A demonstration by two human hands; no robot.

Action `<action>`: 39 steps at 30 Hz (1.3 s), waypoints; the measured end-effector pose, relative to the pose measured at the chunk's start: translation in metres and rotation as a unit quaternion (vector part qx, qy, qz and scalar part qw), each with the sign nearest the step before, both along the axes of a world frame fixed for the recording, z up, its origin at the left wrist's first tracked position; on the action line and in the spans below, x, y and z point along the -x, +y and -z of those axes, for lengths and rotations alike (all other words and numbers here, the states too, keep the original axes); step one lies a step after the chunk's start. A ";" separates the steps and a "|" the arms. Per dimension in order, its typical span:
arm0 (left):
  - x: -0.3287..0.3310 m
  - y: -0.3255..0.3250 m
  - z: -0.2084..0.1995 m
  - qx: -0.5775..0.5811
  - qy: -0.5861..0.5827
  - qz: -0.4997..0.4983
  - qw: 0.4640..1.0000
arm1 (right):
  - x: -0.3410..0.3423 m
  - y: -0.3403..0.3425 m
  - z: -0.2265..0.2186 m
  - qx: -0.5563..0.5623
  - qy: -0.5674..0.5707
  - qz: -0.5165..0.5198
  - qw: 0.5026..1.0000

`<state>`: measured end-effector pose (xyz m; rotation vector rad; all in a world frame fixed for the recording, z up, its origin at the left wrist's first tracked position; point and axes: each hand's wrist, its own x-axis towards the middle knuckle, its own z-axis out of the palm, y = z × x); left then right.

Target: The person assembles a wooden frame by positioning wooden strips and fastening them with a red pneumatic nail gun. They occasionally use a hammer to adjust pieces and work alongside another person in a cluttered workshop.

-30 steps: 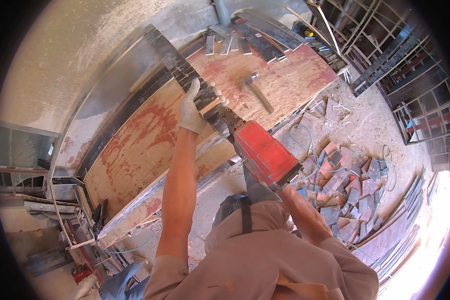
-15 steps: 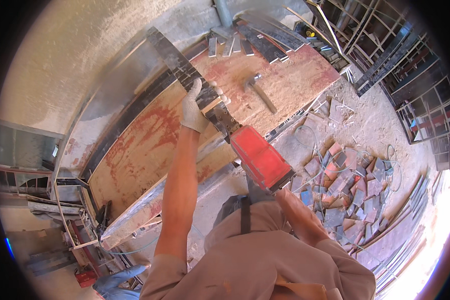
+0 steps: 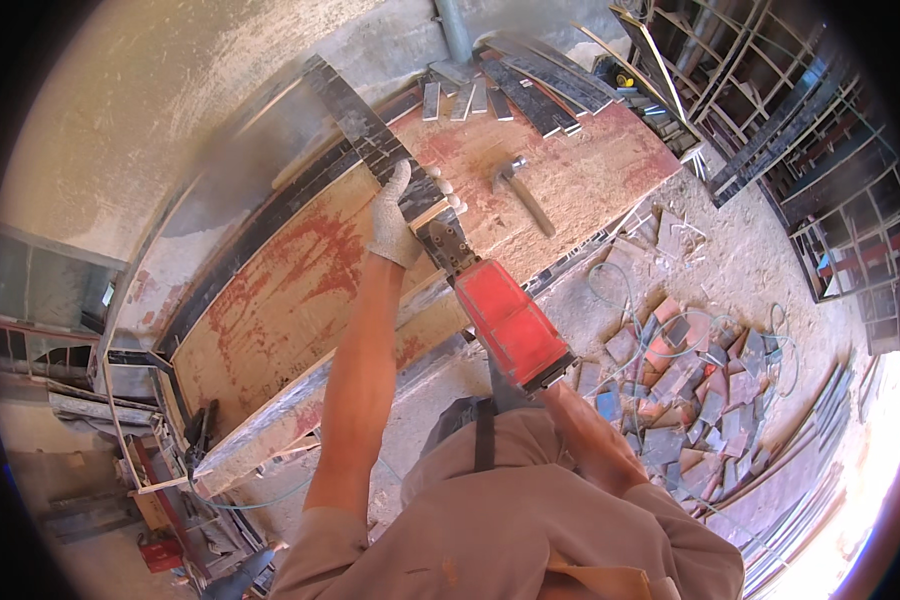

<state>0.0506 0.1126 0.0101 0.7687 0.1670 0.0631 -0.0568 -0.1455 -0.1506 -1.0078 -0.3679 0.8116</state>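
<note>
My left hand (image 3: 397,222), in a pale knit glove, grips a dark-faced plank (image 3: 355,115), with thumb on one side and fingertips over the other. The plank slants over a wooden bench toward the wall; its near end shows a bare, light wood edge. Close below that end is the dark metal nose of a red power tool (image 3: 513,322), whose exact kind I cannot make out. My bare right hand (image 3: 560,398) is at the tool's rear, its fingers mostly hidden beneath. On the bench's far half lies a claw hammer (image 3: 528,196) with a wooden handle.
Several short dark-faced offcuts (image 3: 470,100) lie along the bench's far edge. Sawdust covers the reddish bench top (image 3: 600,170). To the right, a heap of broken boards (image 3: 690,385) sits on the floor with a thin hose (image 3: 610,290). Framed panels (image 3: 820,150) lean at far right.
The view has shifted slightly. The red tool has moved a little toward the left and its rear dips nearer to me. My left hand keeps its grip on the plank.
</note>
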 end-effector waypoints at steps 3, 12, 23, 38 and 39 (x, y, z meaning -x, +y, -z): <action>0.001 -0.005 0.001 -0.013 0.016 -0.008 1.000 | 0.003 -0.012 0.000 0.023 -0.011 0.003 1.000; -0.028 0.014 -0.030 -0.069 0.124 -0.094 0.986 | -0.082 -0.100 -0.045 0.279 -0.370 0.137 0.876; -0.163 0.218 -0.022 -0.150 0.209 -0.213 0.943 | -0.340 0.072 -0.251 0.231 -0.265 -0.010 0.936; -0.200 0.228 -0.022 -0.118 0.223 -0.218 0.943 | -0.473 0.331 -0.342 0.321 -0.159 -0.253 0.899; -0.203 0.228 -0.017 -0.161 0.226 -0.239 0.930 | -0.479 0.334 -0.339 0.309 -0.166 -0.263 0.899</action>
